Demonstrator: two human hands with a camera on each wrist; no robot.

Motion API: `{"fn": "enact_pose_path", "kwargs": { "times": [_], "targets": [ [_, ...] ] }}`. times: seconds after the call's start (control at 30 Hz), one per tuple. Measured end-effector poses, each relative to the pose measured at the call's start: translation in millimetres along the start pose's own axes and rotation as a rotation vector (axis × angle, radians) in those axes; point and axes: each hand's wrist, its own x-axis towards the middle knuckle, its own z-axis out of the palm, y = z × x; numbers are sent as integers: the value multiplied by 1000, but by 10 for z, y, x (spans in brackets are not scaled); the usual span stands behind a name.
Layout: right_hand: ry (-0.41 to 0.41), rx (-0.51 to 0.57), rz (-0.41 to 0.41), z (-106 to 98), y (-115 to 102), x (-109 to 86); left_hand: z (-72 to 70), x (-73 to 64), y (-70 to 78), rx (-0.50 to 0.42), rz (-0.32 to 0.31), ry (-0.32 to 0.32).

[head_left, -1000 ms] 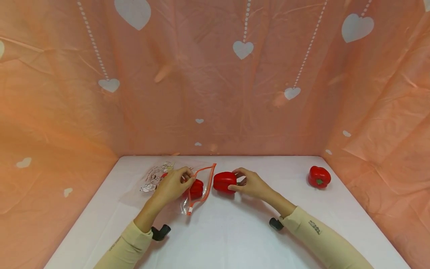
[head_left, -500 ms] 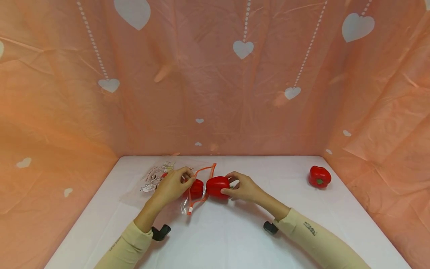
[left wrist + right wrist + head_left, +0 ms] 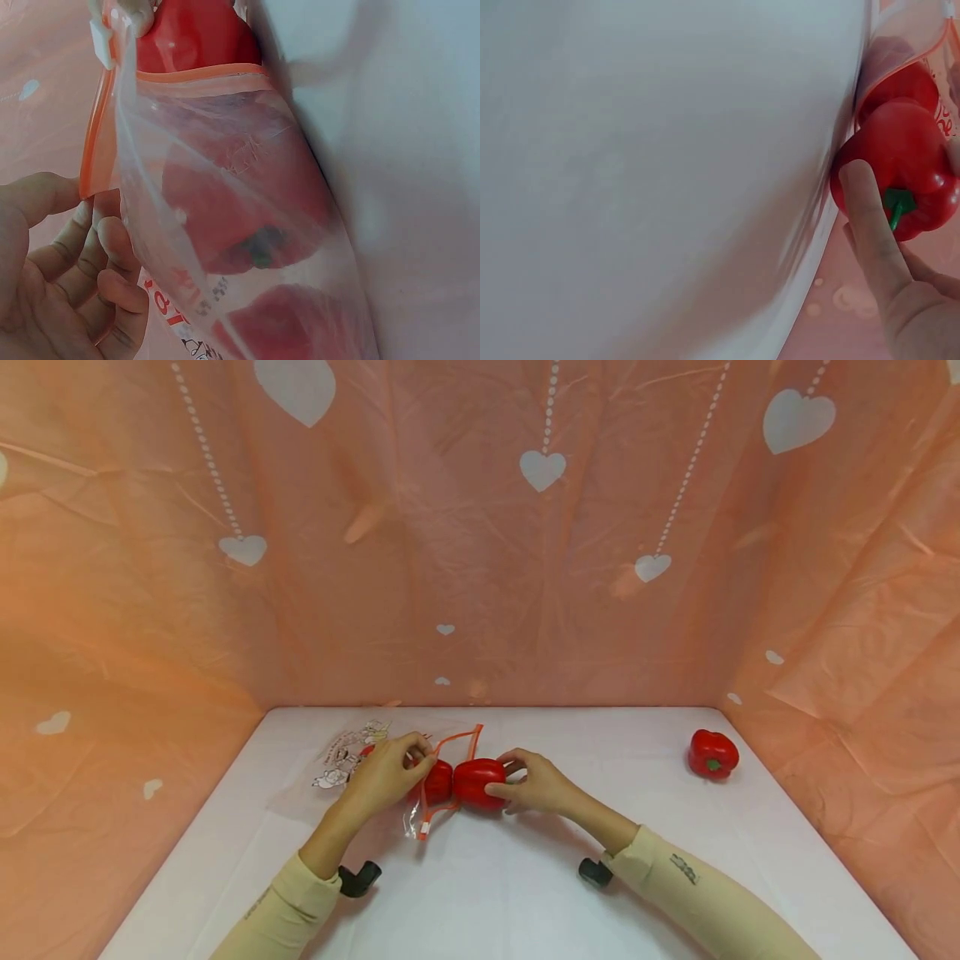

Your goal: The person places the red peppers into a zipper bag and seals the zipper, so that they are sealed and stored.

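A clear zip bag (image 3: pixel 300 793) with an orange-edged mouth and printed cartoon figures lies at the left of the table. My left hand (image 3: pixel 386 777) pinches its orange rim (image 3: pixel 94 161) between thumb and finger, lifting the mouth open. Inside, through the plastic, the left wrist view shows one bell pepper (image 3: pixel 240 202) with a green stem and part of another red one (image 3: pixel 281 322) behind it. My right hand (image 3: pixel 540 785) grips a red bell pepper (image 3: pixel 478 783) from its stem end. Its far end is at the bag's mouth, against the pepper inside.
Another red bell pepper (image 3: pixel 712 754) stands near the right edge of the white table (image 3: pixel 510 893). Black wrist-worn pieces hang beneath both forearms. An orange curtain (image 3: pixel 480 568) with white hearts encloses the back and sides.
My right hand has carried its pepper leftward and slightly nearer, from beside the bag into its mouth. The left hand keeps its hold on the rim, practically still.
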Motion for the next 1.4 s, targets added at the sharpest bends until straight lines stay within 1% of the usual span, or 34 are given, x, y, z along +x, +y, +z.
{"fn": "enact_pose_path", "kwargs": {
  "times": [0.17,0.33,0.63,0.77,0.9,1.07,1.2,1.4],
  "targets": [
    [-43,38,34,4,-8,5,7,-1,4,-2,-4,-2],
    [-70,87,29,29,-12,-11,11,1,4,-2,5,2],
    [4,102,-22,144,0,-3,2,-13,-6,-24,-4,-15],
    [11,136,-26,205,0,13,0,-17,-13,-30,-7,-20],
    [11,180,-20,258,-24,36,0,-4,-16,-30,-9,-13],
    [40,162,-6,326,-55,69,5,3,-13,-17,14,2],
    [65,147,12,385,-73,107,0,1,-5,-21,25,2],
    [85,160,13,464,-112,150,-2,1,0,-19,35,9]
  ]
}}
